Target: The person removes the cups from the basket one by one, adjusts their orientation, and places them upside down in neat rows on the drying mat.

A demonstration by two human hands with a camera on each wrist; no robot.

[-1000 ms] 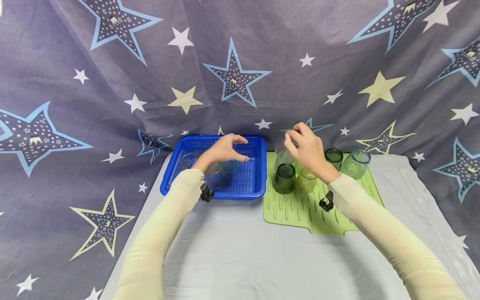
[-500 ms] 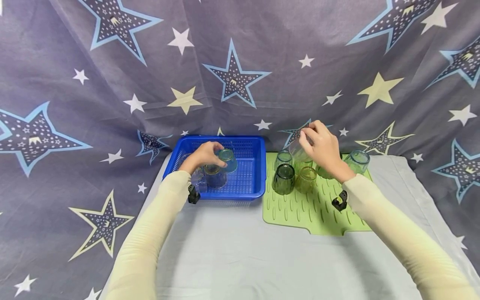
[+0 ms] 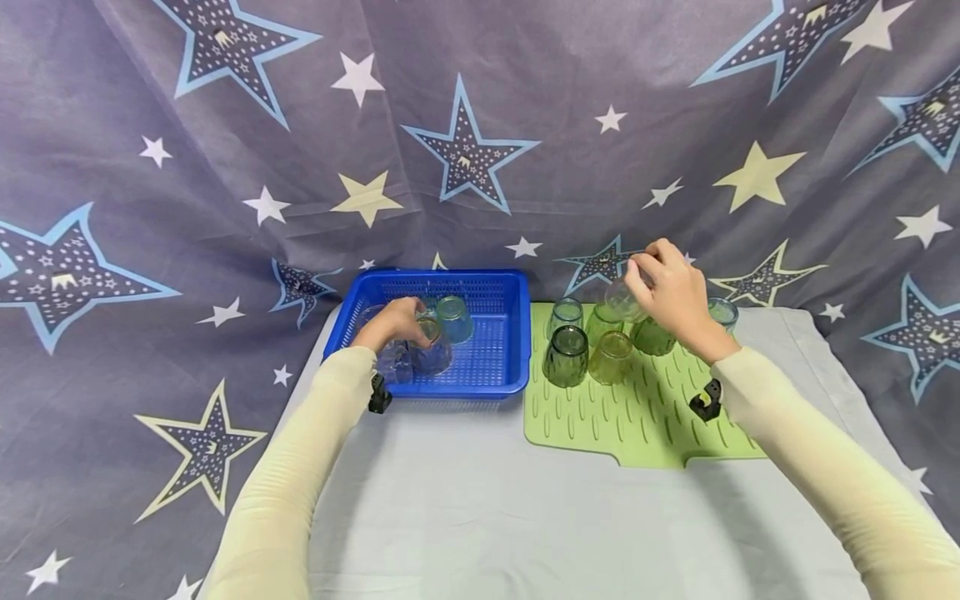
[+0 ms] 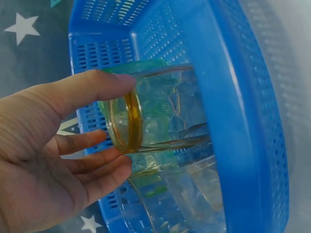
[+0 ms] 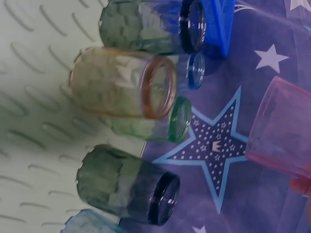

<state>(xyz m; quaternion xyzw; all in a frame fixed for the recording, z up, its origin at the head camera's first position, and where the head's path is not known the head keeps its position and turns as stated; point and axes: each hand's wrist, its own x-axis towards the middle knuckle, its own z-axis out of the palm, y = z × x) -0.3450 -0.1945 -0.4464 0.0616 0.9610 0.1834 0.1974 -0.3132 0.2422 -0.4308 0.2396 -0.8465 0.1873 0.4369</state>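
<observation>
My left hand (image 3: 392,326) is at a glass tumbler with an amber-tinted base (image 4: 127,124), which stands upside down in the blue basket (image 4: 238,111). The left wrist view shows the thumb on one side of that base and fingertips on the other. My right hand (image 3: 673,296) holds a clear, pink-tinted tumbler (image 5: 281,127) above the back of the green drying mat (image 3: 570,425); most of that hand lies outside the right wrist view. Below it on the mat, a dark green tumbler (image 5: 127,184) and an amber tumbler (image 5: 121,82) stand base up.
More tumblers are in the basket, among them a teal one (image 3: 454,319) and a clear one (image 3: 393,364). On the mat stand another dark tumbler (image 3: 566,357), a light green one (image 3: 602,321) and a bluish one (image 3: 723,313). A star-patterned curtain (image 3: 465,233) hangs behind.
My left hand has come down and left inside the basket onto the amber-based tumbler. My right hand has moved right over the mat, carrying the pink-tinted tumbler.
</observation>
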